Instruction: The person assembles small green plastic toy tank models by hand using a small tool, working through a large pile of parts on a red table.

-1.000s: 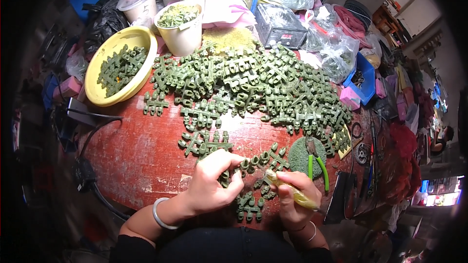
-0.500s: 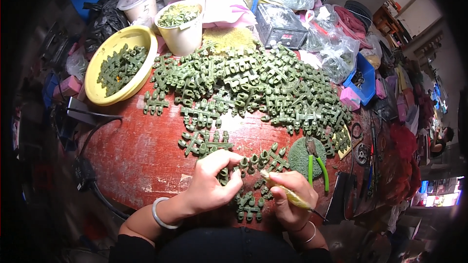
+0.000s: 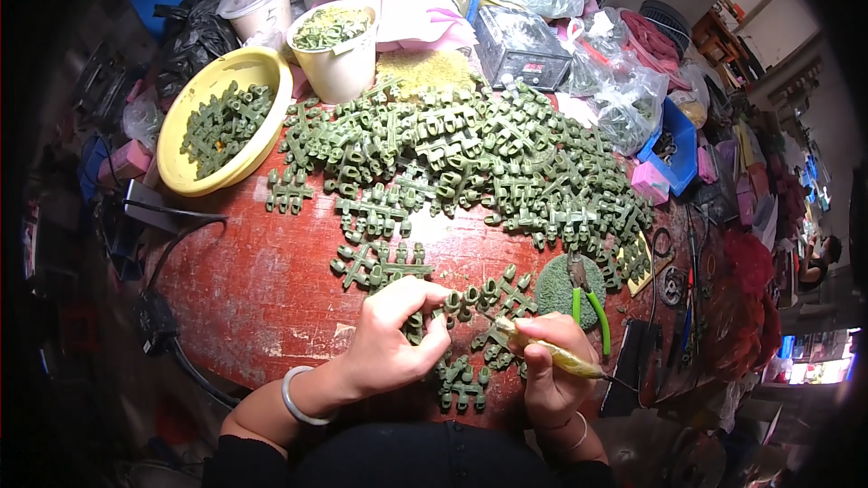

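Observation:
In my left hand (image 3: 398,334), thumb and forefinger pinch a small green branched piece (image 3: 455,304) with short, hollow, cup-like ends. My right hand (image 3: 556,375) is closed round a yellow pen-like tool (image 3: 571,362), which trails a dark cord. Its thin tip points toward the piece, with a gap between them. Loose green pieces (image 3: 464,384) lie under and between my hands. Beyond them, a big heap of similar green pieces (image 3: 452,140) covers the back of the red table (image 3: 244,280).
Green-handled pliers (image 3: 589,303) rest on a round green pad (image 3: 550,287) to the right. At the left stands a yellow basin (image 3: 280,108) holding green pieces. A white bucket (image 3: 334,72), an electric box (image 3: 520,54) and a blue tray (image 3: 687,149) stand farther back.
My right hand has drawn back slightly to the right and down, taking the pen-like tool away from the piece. My left hand stays in place.

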`<state>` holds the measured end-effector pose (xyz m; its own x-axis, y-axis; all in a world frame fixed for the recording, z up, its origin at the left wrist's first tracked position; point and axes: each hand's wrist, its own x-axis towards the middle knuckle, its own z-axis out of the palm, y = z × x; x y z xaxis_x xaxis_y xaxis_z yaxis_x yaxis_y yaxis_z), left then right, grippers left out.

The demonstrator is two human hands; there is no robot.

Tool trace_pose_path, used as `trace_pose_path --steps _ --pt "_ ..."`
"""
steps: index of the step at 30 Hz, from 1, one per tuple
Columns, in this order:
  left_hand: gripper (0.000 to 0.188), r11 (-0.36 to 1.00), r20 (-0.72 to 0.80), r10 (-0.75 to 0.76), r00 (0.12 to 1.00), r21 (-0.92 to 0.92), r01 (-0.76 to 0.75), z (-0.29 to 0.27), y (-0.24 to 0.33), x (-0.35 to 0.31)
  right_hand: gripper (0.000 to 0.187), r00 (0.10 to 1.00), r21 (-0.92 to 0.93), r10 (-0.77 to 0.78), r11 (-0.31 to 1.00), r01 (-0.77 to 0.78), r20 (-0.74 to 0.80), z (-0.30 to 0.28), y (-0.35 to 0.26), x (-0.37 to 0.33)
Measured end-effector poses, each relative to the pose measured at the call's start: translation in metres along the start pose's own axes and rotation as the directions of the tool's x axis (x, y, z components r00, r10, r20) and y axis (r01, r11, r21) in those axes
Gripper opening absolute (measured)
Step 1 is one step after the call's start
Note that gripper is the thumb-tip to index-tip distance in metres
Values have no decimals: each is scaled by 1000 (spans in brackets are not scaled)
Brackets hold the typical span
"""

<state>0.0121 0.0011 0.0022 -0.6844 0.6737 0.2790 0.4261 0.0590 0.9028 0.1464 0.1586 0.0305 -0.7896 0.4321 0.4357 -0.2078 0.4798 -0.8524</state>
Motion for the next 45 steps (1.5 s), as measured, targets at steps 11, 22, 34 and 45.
trace_pose_path --steps 11,22,34,45 --pt "19 984 35 -123 992 -126 126 0 -1 -1 27 992 5 111 994 -112 52 0 4 -1" --pt "18 948 128 -247 961 -176 267 -4 0 -2 25 982 -162 -102 979 127 158 4 -4 6" --pt "14 761 392 -353 849 -407 505 -16 0 7 16 922 405 369 830 -384 117 -5 10 7" --pt "15 726 451 -360 817 -415 549 -19 1 8 14 940 337 311 878 -340 137 -9 12 11"
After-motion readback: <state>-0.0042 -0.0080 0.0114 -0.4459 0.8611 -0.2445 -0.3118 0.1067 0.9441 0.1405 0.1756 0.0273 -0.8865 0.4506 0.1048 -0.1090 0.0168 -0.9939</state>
